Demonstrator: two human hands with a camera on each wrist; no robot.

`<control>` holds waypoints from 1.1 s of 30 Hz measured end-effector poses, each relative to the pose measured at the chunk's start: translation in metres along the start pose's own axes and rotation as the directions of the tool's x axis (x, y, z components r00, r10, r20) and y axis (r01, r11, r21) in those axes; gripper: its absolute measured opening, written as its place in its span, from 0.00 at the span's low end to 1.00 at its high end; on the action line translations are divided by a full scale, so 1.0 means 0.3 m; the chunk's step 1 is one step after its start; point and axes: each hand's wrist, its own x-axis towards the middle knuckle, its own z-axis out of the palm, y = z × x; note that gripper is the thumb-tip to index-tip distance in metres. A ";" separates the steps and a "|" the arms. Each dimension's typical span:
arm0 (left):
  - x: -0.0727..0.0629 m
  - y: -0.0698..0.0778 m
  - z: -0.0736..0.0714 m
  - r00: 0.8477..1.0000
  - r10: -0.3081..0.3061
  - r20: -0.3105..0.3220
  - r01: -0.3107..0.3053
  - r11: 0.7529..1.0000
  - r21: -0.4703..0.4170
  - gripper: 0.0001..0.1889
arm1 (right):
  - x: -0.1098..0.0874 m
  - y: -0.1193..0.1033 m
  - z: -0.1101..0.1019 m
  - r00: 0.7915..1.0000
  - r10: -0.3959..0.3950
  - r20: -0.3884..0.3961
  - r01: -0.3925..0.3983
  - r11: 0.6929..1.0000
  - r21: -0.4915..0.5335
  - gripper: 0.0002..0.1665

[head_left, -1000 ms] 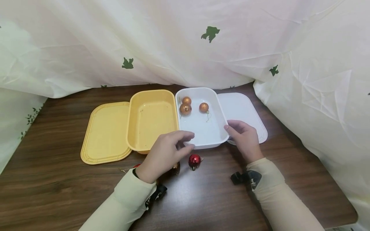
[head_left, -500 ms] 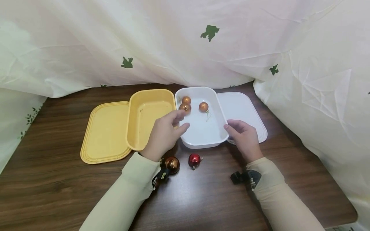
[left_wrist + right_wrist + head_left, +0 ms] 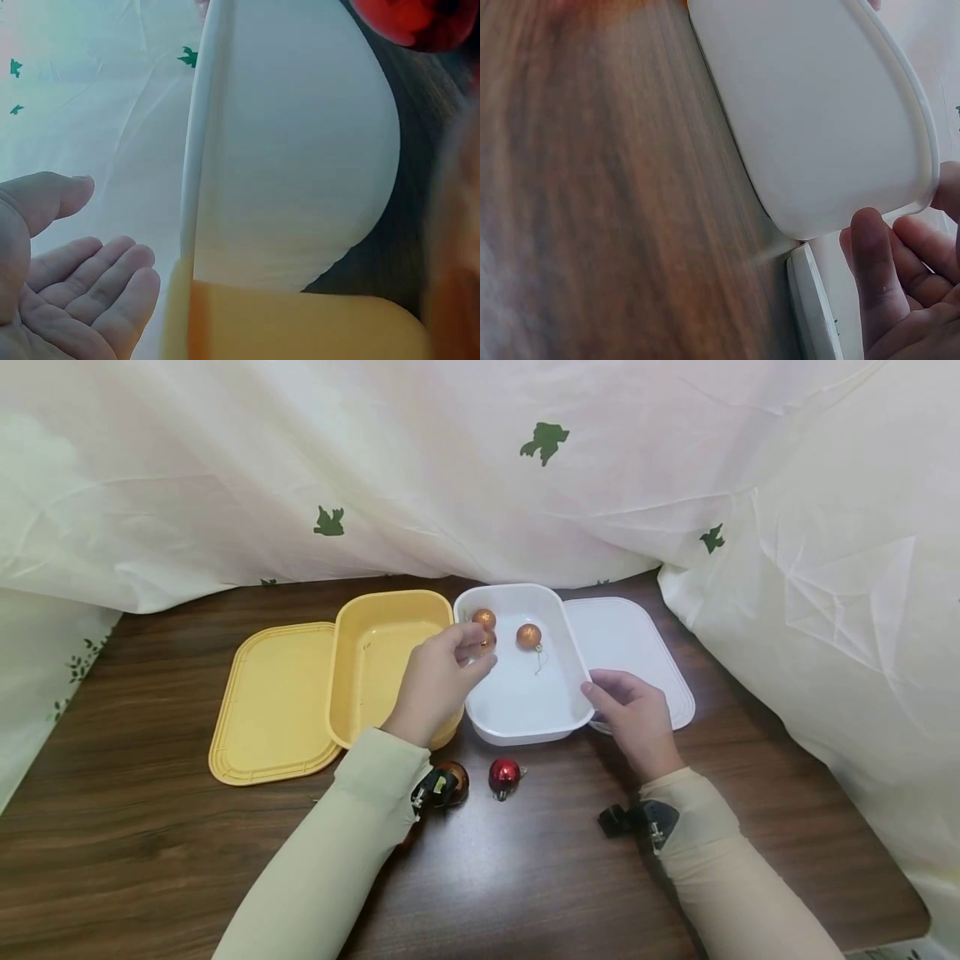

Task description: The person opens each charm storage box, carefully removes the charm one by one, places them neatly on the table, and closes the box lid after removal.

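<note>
My left hand (image 3: 433,681) hovers over the left side of the white plastic box (image 3: 525,697), fingers loosely bent and thumb apart. In the left wrist view that hand (image 3: 86,300) holds nothing. Behind its fingertips a shiny orange bauble (image 3: 489,642) is partly hidden, beside a glittery orange bauble (image 3: 483,617). Another glittery bauble (image 3: 528,636) with a string lies in the same box. My right hand (image 3: 636,714) grips the box's right rim; in the right wrist view the fingers of this hand (image 3: 900,292) are at the box corner.
Left of the white box stands a yellow box (image 3: 375,693), with a yellow lid (image 3: 273,702) beside it. A white lid (image 3: 630,647) lies to the right. On the wooden table (image 3: 525,877) in front are a red bauble (image 3: 504,776) and a brown bauble (image 3: 458,782), partly behind my left wrist.
My left hand has moved forward from the white box's near left corner to above the orange baubles. My right hand has stayed on the rim, and the baubles in the box look unmoved.
</note>
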 end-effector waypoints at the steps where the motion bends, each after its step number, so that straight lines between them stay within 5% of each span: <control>1: 0.004 0.002 0.001 1.000 -0.008 -0.001 0.008 1.000 -0.001 0.17 | 0.000 -0.001 0.000 1.000 0.001 0.001 -0.001 1.000 0.002 0.25; 21: 0.091 0.014 0.028 0.990 -0.140 0.036 0.142 0.986 -0.082 0.23 | 0.005 0.007 0.003 1.000 -0.021 -0.001 0.021 0.996 0.081 0.23; 33: 0.135 0.019 0.048 0.988 -0.150 0.031 0.148 0.987 0.060 0.19 | 0.001 -0.002 0.001 1.000 -0.004 0.005 0.003 0.997 0.081 0.24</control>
